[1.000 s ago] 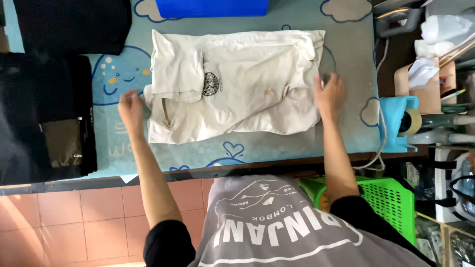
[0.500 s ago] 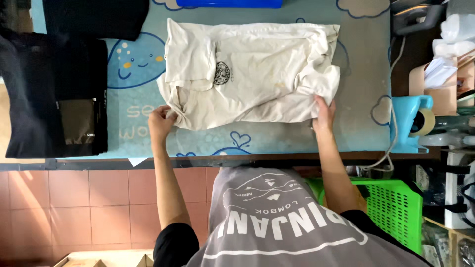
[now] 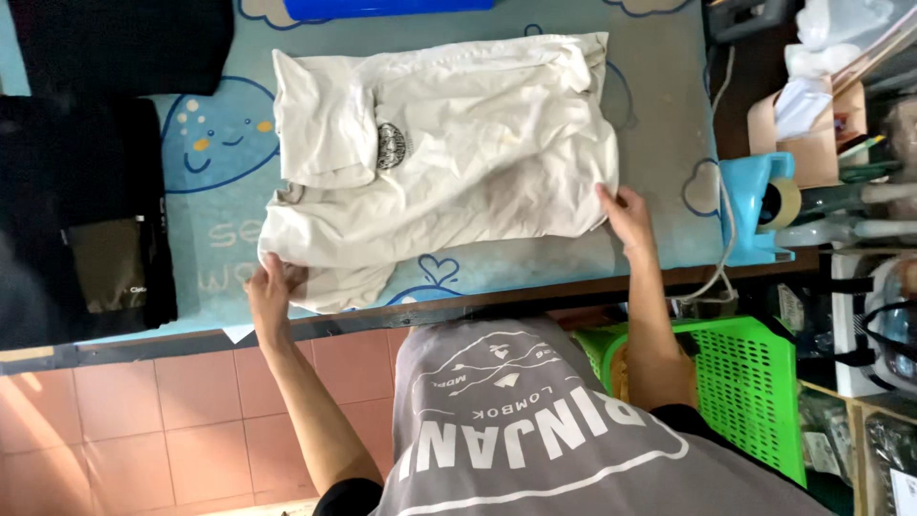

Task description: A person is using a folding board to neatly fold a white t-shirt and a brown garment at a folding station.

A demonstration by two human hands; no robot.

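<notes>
A cream T-shirt (image 3: 449, 162) is lying half folded on the blue cartoon-print table (image 3: 659, 115). The left hand (image 3: 270, 291) is pinching its near left corner, and the right hand (image 3: 626, 215) is gripping its near right edge. Black clothes (image 3: 86, 191) are crowding the left side, a blue tape dispenser (image 3: 759, 205) and green basket (image 3: 745, 377) the right. Since half a second ago, both hands have been drawing the shirt's near edge toward the table's front

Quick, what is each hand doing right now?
Left hand: closed on the near left edge of the white shirt.
Right hand: gripping the shirt's right edge; how tightly cannot be told.
</notes>
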